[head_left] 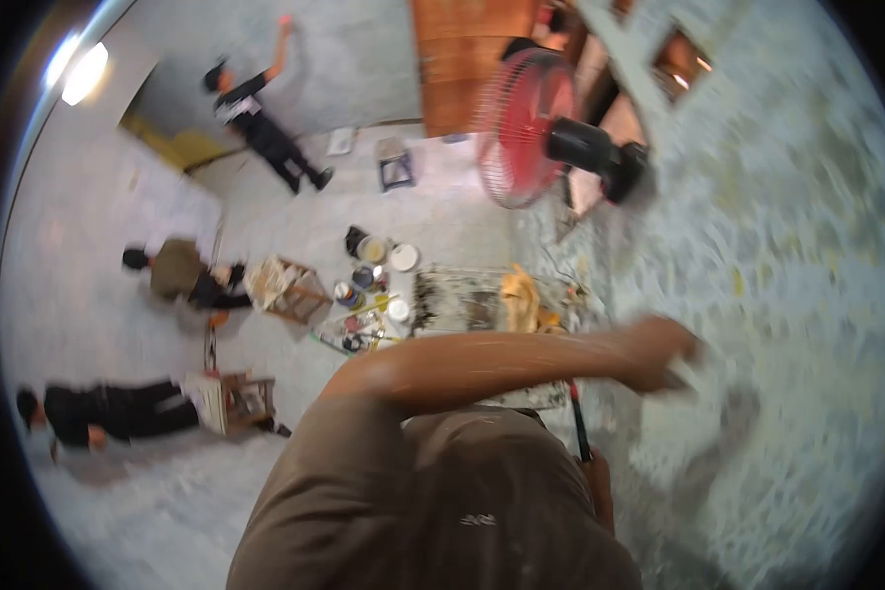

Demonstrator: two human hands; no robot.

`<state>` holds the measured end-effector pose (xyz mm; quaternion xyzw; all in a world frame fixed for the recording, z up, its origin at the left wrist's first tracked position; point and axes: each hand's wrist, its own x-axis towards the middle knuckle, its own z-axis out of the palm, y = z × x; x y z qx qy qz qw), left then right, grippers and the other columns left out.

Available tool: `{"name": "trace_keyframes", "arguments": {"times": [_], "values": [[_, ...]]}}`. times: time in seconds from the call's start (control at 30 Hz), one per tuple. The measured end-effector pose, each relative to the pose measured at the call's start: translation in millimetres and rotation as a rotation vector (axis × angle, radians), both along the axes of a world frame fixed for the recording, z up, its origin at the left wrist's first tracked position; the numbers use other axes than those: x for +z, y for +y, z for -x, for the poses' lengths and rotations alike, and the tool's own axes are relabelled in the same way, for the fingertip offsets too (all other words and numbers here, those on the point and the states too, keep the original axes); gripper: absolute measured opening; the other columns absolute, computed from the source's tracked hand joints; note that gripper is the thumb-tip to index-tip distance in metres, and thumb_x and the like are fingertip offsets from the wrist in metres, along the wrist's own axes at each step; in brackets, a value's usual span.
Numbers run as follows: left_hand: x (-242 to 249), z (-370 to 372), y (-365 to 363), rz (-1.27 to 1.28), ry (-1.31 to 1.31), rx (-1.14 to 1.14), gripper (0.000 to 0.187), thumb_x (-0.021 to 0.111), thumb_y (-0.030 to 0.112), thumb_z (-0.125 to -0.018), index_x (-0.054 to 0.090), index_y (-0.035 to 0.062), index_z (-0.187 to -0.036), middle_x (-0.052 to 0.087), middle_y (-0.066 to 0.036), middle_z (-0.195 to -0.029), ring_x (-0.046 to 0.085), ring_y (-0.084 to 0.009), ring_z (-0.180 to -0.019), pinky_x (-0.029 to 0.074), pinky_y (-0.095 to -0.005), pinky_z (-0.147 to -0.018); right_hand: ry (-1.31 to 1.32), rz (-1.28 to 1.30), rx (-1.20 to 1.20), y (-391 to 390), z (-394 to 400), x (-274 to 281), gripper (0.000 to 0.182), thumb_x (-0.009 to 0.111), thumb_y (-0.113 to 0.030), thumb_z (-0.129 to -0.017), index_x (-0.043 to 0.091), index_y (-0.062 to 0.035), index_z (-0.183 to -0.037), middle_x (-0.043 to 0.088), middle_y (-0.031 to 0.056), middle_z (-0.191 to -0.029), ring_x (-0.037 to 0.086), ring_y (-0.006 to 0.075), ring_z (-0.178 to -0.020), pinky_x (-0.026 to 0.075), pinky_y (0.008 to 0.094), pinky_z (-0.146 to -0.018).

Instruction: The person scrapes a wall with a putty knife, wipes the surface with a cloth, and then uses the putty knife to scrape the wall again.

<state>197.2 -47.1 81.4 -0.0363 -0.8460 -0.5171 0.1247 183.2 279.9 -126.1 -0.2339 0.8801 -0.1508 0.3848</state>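
Observation:
My left arm crosses in front of my chest. My left hand (pixel 659 354), smeared by motion, is close to the mottled pale green wall (pixel 806 295). Its fingers look curled, and whatever they hold, if anything, cannot be made out. Low beside my body, my right hand (pixel 598 480) is partly hidden by my shirt. It grips a long tool with a black and red handle (pixel 579 428), whose head I cannot make out.
A paint-stained board (pixel 438 300) lies below with a yellow-orange cloth (pixel 519 298). Tubs and cans (pixel 372 248) cluster left of it. A red fan (pixel 531 128) stands ahead near the wall. Three people work along other walls, near stools (pixel 300 290). A stool (pixel 395 167) stands farther off.

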Motion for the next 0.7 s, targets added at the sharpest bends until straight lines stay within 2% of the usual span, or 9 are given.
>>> {"name": "trace_keyframes", "arguments": {"times": [0.03, 0.1, 0.17, 0.37, 0.47, 0.5, 0.53, 0.6, 0.7], "values": [[59, 26, 23, 0.27, -0.143, -0.307, 0.049, 0.073, 0.039, -0.075, 0.066, 0.0141, -0.116, 0.069, -0.013, -0.097, 0.062, -0.03, -0.1, 0.049, -0.0397, -0.085, -0.035, -0.008, -0.081, 0, 4, 7, 0.036, 0.068, -0.023, -0.083, 0.061, -0.0034, -0.113, 0.068, 0.0148, -0.08, 0.066, 0.0289, -0.075, 0.05, 0.0411, -0.068], [141, 50, 77, 0.612, 0.205, -0.599, 0.042, 0.069, 0.038, -0.074, 0.07, 0.0087, -0.105, 0.07, -0.013, -0.095, 0.065, -0.0312, -0.092, 0.051, -0.0445, -0.077, 0.069, 0.163, -0.241, -1, 15, 35, 0.039, 0.067, -0.023, -0.084, 0.059, -0.0021, -0.116, 0.065, 0.0122, -0.078, 0.064, 0.0259, -0.073, 0.049, 0.0386, -0.066], [198, 51, 110, 0.692, 0.239, -0.828, 0.04, 0.068, 0.037, -0.075, 0.069, 0.0079, -0.103, 0.07, -0.013, -0.091, 0.065, -0.0316, -0.089, 0.051, -0.0444, -0.076, 0.227, 0.364, -0.401, 3, 14, 73, 0.041, 0.066, -0.024, -0.085, 0.056, -0.0008, -0.118, 0.063, 0.0097, -0.076, 0.061, 0.0228, -0.07, 0.047, 0.0361, -0.064], [241, 45, 51, 0.632, -0.037, -0.814, 0.034, 0.064, 0.034, -0.079, 0.068, 0.0055, -0.096, 0.069, -0.014, -0.081, 0.066, -0.0329, -0.078, 0.051, -0.044, -0.073, 0.456, 0.524, -0.415, -15, 18, 146, 0.05, 0.064, -0.027, -0.089, 0.049, 0.0031, -0.125, 0.056, 0.0021, -0.07, 0.052, 0.0137, -0.063, 0.043, 0.0287, -0.058], [180, 38, -25, -0.026, 0.2, -0.528, 0.035, 0.068, 0.036, -0.085, 0.064, 0.0055, -0.101, 0.062, -0.014, -0.071, 0.065, -0.0256, -0.07, 0.049, -0.0379, -0.064, 0.568, 0.64, -0.441, -29, 32, 190, 0.034, 0.06, -0.02, -0.092, 0.052, 0.0004, -0.118, 0.053, -0.0012, -0.066, 0.047, 0.0086, -0.056, 0.04, 0.0261, -0.052], [131, 45, -50, -0.122, 0.309, -0.352, 0.03, 0.07, 0.028, -0.086, 0.063, 0.0045, -0.104, 0.064, -0.011, -0.076, 0.063, -0.0175, -0.071, 0.048, -0.0344, -0.064, 0.7, 0.684, -0.327, -36, 42, 225, 0.031, 0.063, -0.025, -0.089, 0.055, -0.0001, -0.107, 0.061, 0.0118, -0.07, 0.06, 0.0231, -0.063, 0.047, 0.0357, -0.059], [94, 45, -73, -0.427, 0.229, -0.215, 0.022, 0.068, 0.018, -0.088, 0.062, 0.002, -0.101, 0.065, -0.007, -0.081, 0.058, -0.0127, -0.071, 0.046, -0.0308, -0.063, 0.787, 0.562, -0.324, -31, 61, 245, 0.029, 0.061, -0.023, -0.09, 0.055, 0.0008, -0.104, 0.061, 0.0134, -0.078, 0.06, 0.0235, -0.068, 0.047, 0.0353, -0.063], [10, 40, -93, -0.46, 0.189, 0.376, 0.017, 0.067, 0.016, -0.087, 0.062, 0.0017, -0.096, 0.066, -0.007, -0.081, 0.061, -0.0152, -0.071, 0.047, -0.0316, -0.062, 1.204, 0.567, -0.066, -54, 69, 343, 0.045, 0.059, -0.022, -0.091, 0.048, 0.0041, -0.127, 0.057, 0.0119, -0.082, 0.057, 0.0232, -0.066, 0.046, 0.0349, -0.061], [-77, 19, -102, -0.174, -0.035, 0.884, 0.026, 0.075, 0.022, -0.078, 0.062, 0.0055, -0.093, 0.065, -0.012, -0.074, 0.063, -0.0267, -0.066, 0.048, -0.0385, -0.061, 1.087, 0.439, -0.115, -100, 81, 459, 0.068, 0.059, -0.015, -0.092, 0.024, -0.0052, -0.15, 0.059, 0.0182, -0.084, 0.059, 0.025, -0.064, 0.047, 0.0347, -0.059]]}}
